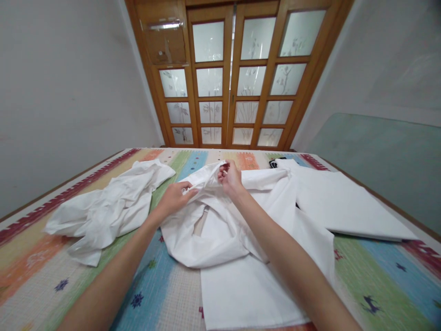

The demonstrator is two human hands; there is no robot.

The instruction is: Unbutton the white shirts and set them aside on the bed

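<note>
A loose white garment (206, 250) is spread in folds on the table in front of me, with an opening in its middle and a long sleeve-like part running to the right. At its far left edge, my left hand (177, 197) pinches the fabric between thumb and fingers. My right hand (230, 178) is closed on the same edge, farther off and to the right, its fingers curled around the cloth. Between the two hands the edge is gathered and slightly lifted. My right forearm covers part of the garment.
On the left lies a crumpled white cloth (113, 202). Folded white fabric (344, 197) rests at the right, with a small black item (277, 162) at its far end. A striped, patterned tablecloth (172, 280) covers the table. Beyond stand wooden glass-paned doors (227, 82).
</note>
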